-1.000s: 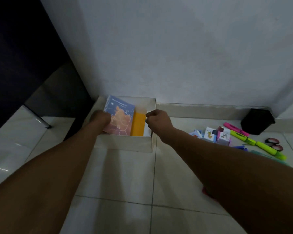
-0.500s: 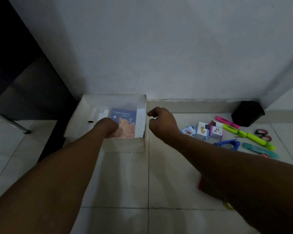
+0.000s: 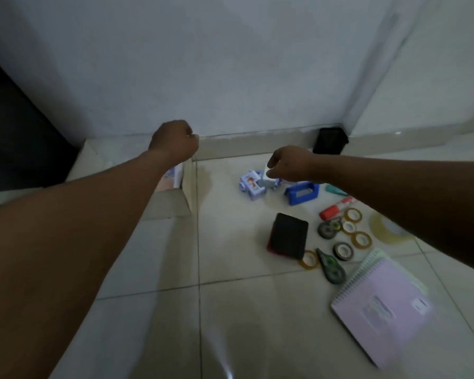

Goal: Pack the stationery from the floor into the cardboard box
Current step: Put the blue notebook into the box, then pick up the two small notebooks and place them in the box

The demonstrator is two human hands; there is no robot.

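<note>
- now the right hand point(image 3: 288, 164) is down over the cluster of small printed boxes point(image 3: 253, 186), thumb and fingers pinching a small white piece point(image 3: 266, 170) at the top of the cluster; what that piece is, i cannot tell.
- the left hand point(image 3: 174, 140) hangs over the far right corner of the cardboard box point(image 3: 170, 205), fingers curled in, with nothing visible in them.
- the box sits against the wall to the left of the stationery, well apart from the purple spiral notebook point(image 3: 386, 307); a pinkish book point(image 3: 173, 177) already lies inside.
- judging from this, the step is to lift the small boxes across, so the pinch should close firmly before rising, since the pieces look light and loosely heaped.
- better to carry low over the tiles and set them flat beside the book rather than drop them.
- the blue tape dispenser point(image 3: 301, 194) lies just beside the cluster, so the lift should go straight up to avoid knocking it.
- the tape rolls point(image 3: 350, 228) and black case point(image 3: 288, 236) wait nearer.
</note>
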